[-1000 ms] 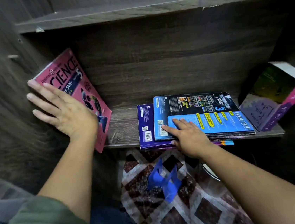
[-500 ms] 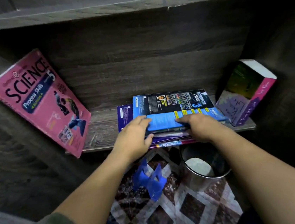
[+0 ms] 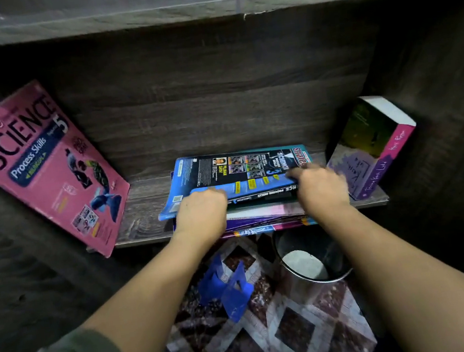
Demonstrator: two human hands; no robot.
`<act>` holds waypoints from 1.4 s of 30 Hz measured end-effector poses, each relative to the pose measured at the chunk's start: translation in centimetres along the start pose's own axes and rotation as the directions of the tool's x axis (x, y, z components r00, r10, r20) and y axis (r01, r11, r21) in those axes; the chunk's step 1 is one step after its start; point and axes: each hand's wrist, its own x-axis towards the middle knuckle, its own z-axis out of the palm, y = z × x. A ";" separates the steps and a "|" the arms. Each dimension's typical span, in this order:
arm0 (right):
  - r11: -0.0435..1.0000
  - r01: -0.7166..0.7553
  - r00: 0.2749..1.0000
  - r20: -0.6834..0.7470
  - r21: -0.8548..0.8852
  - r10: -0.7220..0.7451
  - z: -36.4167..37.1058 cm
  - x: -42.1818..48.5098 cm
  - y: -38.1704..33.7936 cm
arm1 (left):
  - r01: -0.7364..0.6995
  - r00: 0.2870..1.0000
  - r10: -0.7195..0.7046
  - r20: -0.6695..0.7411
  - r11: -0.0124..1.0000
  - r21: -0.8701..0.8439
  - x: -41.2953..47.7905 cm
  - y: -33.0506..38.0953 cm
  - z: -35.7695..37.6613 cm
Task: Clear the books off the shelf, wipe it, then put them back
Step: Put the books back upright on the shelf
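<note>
Head: both hands (image 3: 202, 214) grip blue book (image 3: 236, 175).

Dark wood-grain shelf board (image 3: 148, 211): carries a flat stack of blue and purple workbooks (image 3: 243, 180) under both hands, a pink science workbook (image 3: 45, 168) leaning left of them, a thick purple-spined paperback (image 3: 372, 148) tilted right of them.

1. Left hand (image 3: 201, 212) and right hand (image 3: 320, 187) grip the blue science workbook (image 3: 239, 172) atop a flat stack of books (image 3: 261, 218).
2. Pink Science 5 book (image 3: 41, 165) leans left – a thick paperback (image 3: 372, 145) leans right on the wooden shelf (image 3: 145, 211).
</note>
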 end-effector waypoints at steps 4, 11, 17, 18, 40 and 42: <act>0.941 0.230 0.971 -0.123 0.249 -0.204 -0.4 -0.3 -2.5 | -0.074 0.982 0.069 -0.173 0.997 -0.023 -0.6 0.5 0.0; 0.848 0.363 0.925 -0.263 0.387 -0.275 -0.7 -1.4 -7.5 | -0.017 0.895 -0.054 -0.443 0.988 -0.155 -0.8 -4.1 1.3; 0.898 0.410 0.883 0.179 0.159 -0.434 3.7 -1.5 -5.9 | 0.066 0.749 -0.279 -0.601 0.934 -0.350 -1.7 -8.4 0.6; 0.894 0.427 0.876 0.183 0.132 -0.446 4.1 -1.4 -5.6 | 0.090 0.722 -0.339 -0.603 0.910 -0.405 -1.9 -8.8 0.2; 0.901 0.420 0.882 0.188 0.110 -0.433 5.0 -0.6 -5.1 | 0.712 0.413 -0.796 -0.442 0.585 -0.387 -4.6 -15.7 -4.3; 0.901 0.420 0.878 0.202 0.112 -0.434 4.9 -0.6 -5.1 | 0.693 0.465 -0.764 -0.446 0.628 -0.353 -4.3 -14.5 -4.2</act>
